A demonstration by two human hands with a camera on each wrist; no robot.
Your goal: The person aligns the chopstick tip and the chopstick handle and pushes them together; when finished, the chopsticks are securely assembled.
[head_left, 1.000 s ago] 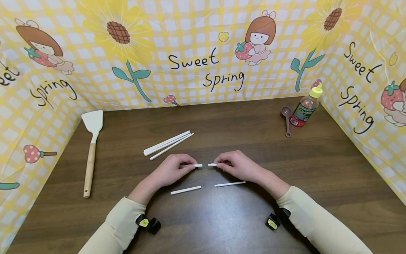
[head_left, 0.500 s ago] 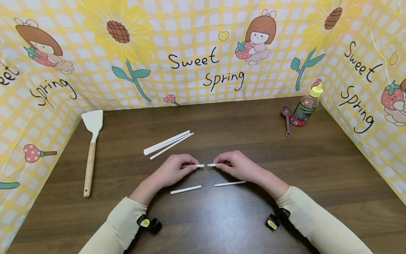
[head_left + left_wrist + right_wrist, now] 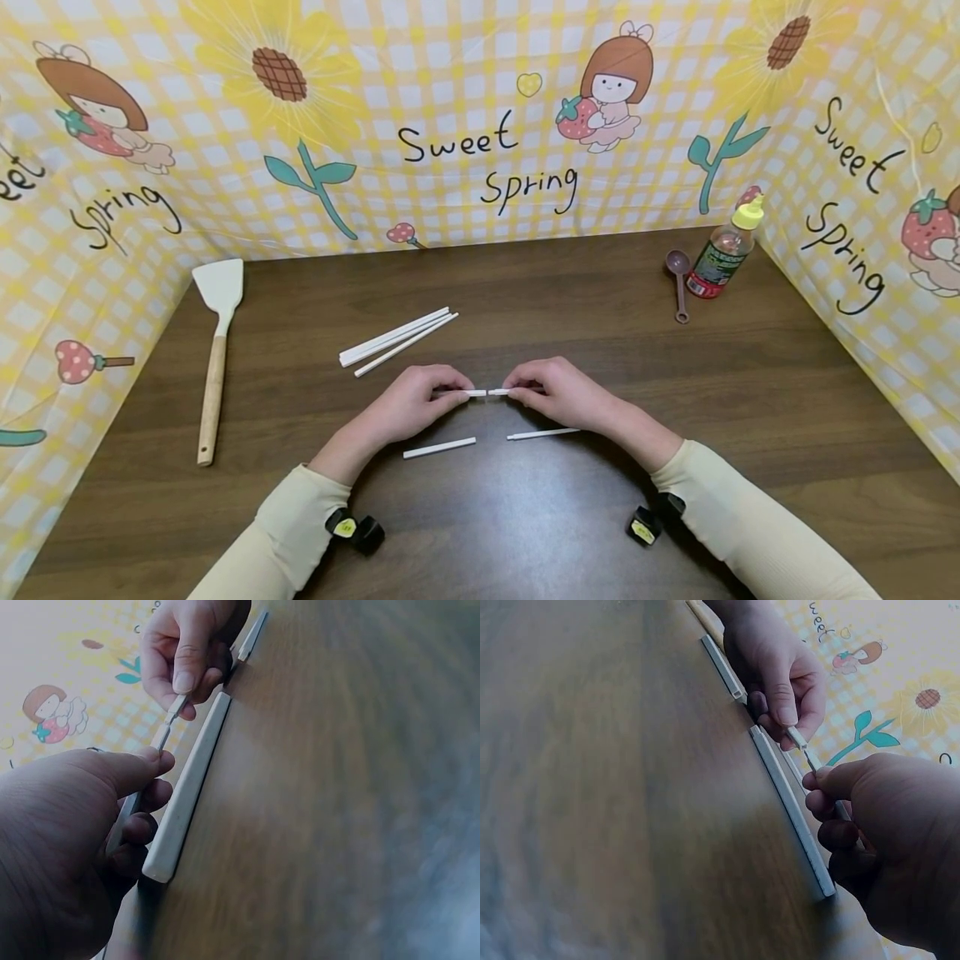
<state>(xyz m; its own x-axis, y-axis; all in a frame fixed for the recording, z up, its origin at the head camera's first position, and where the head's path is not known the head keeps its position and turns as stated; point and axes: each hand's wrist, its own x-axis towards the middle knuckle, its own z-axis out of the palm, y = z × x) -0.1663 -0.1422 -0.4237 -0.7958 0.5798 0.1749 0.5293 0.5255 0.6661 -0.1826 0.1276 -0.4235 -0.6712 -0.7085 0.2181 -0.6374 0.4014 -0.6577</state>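
My left hand [image 3: 418, 402] pinches a white chopstick half [image 3: 477, 392] between thumb and fingers, its hollow end pointing right. Facing it, my right hand [image 3: 561, 392] pinches another white chopstick half [image 3: 497, 392] with a narrowed tip pointing left. In the head view the two ends are lined up with a very small gap between them. Most of each piece is hidden in the fingers. Nearer me on the table lie two loose halves: a hollow-ended one [image 3: 439, 449] on the left and one with a narrow tip [image 3: 542, 435] on the right, partly overlapped by my right wrist.
Several white sticks [image 3: 397, 337] lie in a bunch behind my left hand. A white spatula [image 3: 214, 392] with a wooden handle lies far left. At the back right are a measuring spoon [image 3: 678, 283] and a bottle [image 3: 722, 258] with a yellow cap. Patterned cloth [image 3: 465, 100] borders the table.
My left hand has shifted slightly right with its chopstick half, and my right hand slightly left with its own. The gap between the two ends has narrowed; the loose pieces have not moved.
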